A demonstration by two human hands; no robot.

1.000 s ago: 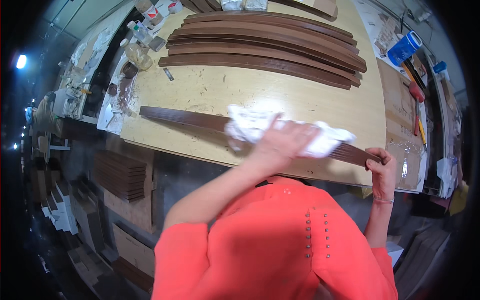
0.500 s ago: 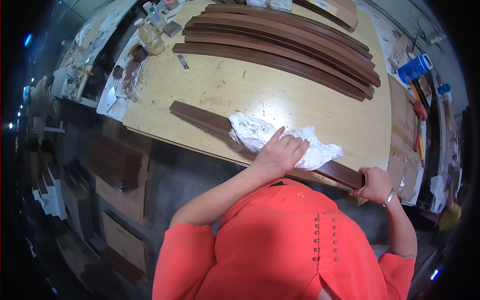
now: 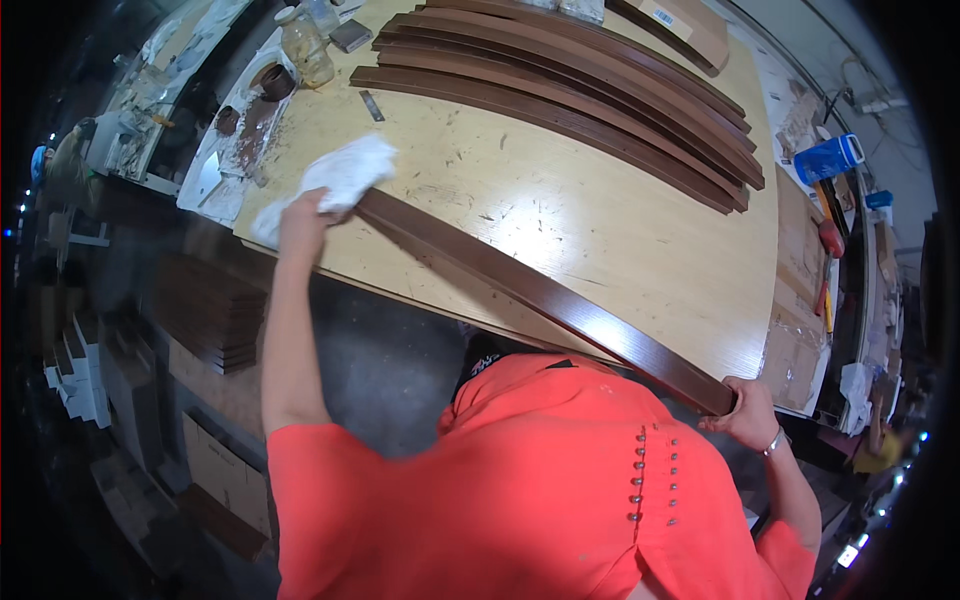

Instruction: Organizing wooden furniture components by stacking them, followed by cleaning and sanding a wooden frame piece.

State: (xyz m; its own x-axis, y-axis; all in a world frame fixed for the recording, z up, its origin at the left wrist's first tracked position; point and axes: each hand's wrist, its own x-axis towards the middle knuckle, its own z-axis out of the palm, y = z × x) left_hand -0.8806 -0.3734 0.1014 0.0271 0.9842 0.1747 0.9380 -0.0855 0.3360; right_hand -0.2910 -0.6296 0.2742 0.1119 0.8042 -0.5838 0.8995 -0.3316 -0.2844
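A long dark brown wooden strip lies slantwise across the near part of the table, its near right end past the edge. My right hand grips that end, thumb and fingers wrapped round it. At the strip's far left end my left hand is closed on a crumpled white cloth, smeared by motion. The cloth covers the tip of the strip there, so whether it presses on the wood I cannot tell.
Several brown strips lie side by side at the table's far side. A glass jar, a dark cup and a small metal plate are at the left. A blue container stands at the right. Stacked boards sit below left.
My left hand has slid the cloth from the strip's middle to its far left end, baring its glossy surface. My right hand still holds the near end, slightly lower.
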